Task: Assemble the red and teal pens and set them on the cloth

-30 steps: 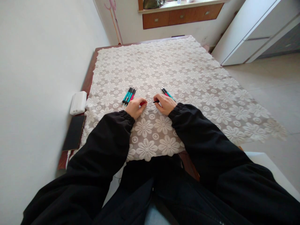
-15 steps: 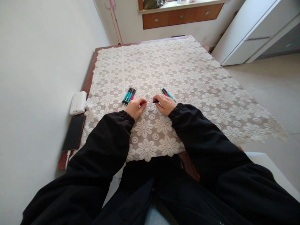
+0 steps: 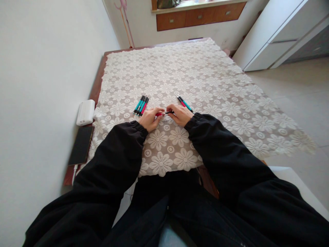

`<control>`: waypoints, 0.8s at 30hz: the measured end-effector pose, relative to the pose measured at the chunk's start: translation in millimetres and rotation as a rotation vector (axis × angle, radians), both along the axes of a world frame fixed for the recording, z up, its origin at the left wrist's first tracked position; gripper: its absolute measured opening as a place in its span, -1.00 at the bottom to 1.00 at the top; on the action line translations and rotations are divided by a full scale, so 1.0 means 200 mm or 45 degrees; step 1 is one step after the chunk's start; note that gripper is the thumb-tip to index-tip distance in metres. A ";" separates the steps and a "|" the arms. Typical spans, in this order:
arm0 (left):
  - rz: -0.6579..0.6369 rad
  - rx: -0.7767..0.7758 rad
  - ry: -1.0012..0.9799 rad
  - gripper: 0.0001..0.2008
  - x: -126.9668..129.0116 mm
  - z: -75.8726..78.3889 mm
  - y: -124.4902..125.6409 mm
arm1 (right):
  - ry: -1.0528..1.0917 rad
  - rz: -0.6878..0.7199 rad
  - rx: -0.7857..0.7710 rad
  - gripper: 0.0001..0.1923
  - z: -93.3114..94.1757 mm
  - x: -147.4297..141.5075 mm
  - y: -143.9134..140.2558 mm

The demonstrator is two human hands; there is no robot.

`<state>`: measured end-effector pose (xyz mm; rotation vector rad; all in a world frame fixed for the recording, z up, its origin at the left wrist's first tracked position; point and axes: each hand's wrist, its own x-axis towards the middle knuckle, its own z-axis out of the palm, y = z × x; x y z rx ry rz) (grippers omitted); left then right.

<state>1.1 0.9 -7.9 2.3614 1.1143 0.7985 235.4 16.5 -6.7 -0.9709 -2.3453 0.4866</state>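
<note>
My left hand pinches a red pen barrel between thumb and fingers, its pale tip pointing right. Facing it, my right hand pinches a short black pen piece; whether this is a cap or a grip section I cannot tell. The two parts are end to end, touching or nearly so. Beyond my left hand lies a row of several teal and red pens with black ends. Just past my right hand rest a teal pen and a red pen, partly hidden by the hand.
A lace tablecloth with a flower pattern covers the table. Along the wall at the left edge are a white charger-like box and a black phone with a cable plugged in. A white cabinet stands on the floor at right.
My left hand has shifted slightly right, bringing the red barrel up to the black piece. The thin gap between them has closed. My right hand has barely moved.
</note>
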 end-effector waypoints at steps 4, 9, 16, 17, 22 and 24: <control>-0.091 -0.023 -0.036 -0.57 0.00 -0.01 0.00 | 0.019 0.059 0.017 -0.88 -0.01 0.00 0.01; -0.095 -0.042 -0.098 -0.60 0.00 -0.01 0.00 | 0.067 0.102 0.052 -0.83 -0.02 0.01 0.02; 0.020 -0.078 -0.079 -0.66 0.00 0.01 -0.01 | 0.104 0.095 0.058 -0.83 0.01 0.01 0.00; 0.036 -0.074 -0.071 -0.67 0.00 0.01 -0.01 | 0.106 0.089 0.058 -0.82 0.01 0.01 0.00; -0.004 -0.088 -0.094 -0.68 -0.01 0.00 -0.01 | 0.108 0.071 0.033 -0.80 0.03 0.01 -0.01; -0.017 -0.089 -0.101 -0.68 -0.01 0.00 -0.01 | 0.115 0.075 0.026 -0.80 0.04 0.01 -0.01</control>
